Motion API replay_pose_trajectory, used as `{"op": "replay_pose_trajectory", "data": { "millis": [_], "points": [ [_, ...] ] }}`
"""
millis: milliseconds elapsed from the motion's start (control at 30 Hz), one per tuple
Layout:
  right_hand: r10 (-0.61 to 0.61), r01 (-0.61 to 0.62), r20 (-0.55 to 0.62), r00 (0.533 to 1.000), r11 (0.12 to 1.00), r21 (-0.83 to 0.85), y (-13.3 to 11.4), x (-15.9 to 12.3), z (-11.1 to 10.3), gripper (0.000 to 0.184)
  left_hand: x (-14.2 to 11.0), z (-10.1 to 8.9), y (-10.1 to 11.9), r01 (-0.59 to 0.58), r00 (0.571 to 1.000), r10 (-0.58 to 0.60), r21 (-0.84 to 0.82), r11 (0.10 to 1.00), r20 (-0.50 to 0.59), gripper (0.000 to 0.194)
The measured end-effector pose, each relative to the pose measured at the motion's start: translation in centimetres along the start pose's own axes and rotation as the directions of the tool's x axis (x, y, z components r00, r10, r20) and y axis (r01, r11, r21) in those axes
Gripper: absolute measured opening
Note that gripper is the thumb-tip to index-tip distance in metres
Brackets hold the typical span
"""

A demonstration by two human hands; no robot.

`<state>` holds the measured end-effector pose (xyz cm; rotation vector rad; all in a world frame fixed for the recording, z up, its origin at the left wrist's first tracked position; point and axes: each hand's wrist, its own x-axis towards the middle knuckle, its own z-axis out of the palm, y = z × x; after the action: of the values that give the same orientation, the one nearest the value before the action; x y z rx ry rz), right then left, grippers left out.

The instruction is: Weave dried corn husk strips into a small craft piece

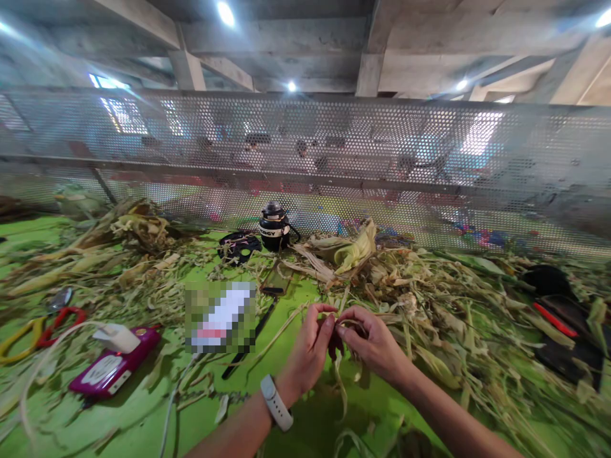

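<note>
In the middle of the head view, my left hand (310,346) and my right hand (371,338) meet just above the green table (300,302). Fingers and thumbs of both are pinched together, fingertips almost touching. A thin pale corn husk strip (340,385) hangs down from between them. The exact grip on it is partly hidden behind my fingers. Beyond my right hand lies a heap of dried corn husks (405,286), with a broader yellow-green husk (358,247) on top. A white band (276,403) circles my left wrist.
Left are a purple power strip (136,359) with a white charger (117,337), scissors (62,324), a blurred-out phone (224,315) and a thin black stick (260,327). A black jar (274,229) stands before a perforated metal screen (324,146). Several people sit beyond.
</note>
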<state>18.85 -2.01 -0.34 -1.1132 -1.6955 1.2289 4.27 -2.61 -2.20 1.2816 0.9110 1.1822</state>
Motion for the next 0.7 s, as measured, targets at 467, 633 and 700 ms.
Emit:
{"op": "replay_pose_trajectory", "data": {
  "millis": [467,633,700],
  "points": [
    [0.084,-0.085,0.036,0.996,0.996,0.014,-0.8,0.0,0.0,0.003,-0.9,0.2,-0.5,-0.211,0.973,0.233,0.413,0.886,-0.002,0.018],
    [0.122,-0.123,0.053,0.991,0.992,0.009,-0.7,0.1,0.0,0.004,-1.0,0.6,-0.7,-0.235,0.962,0.271,0.423,0.875,-0.025,0.017],
    [0.124,-0.126,0.054,0.991,0.992,0.027,-0.6,0.0,0.0,0.005,-0.9,0.6,-0.7,-0.216,0.966,0.252,0.385,0.897,-0.046,0.018]
  ]
}}
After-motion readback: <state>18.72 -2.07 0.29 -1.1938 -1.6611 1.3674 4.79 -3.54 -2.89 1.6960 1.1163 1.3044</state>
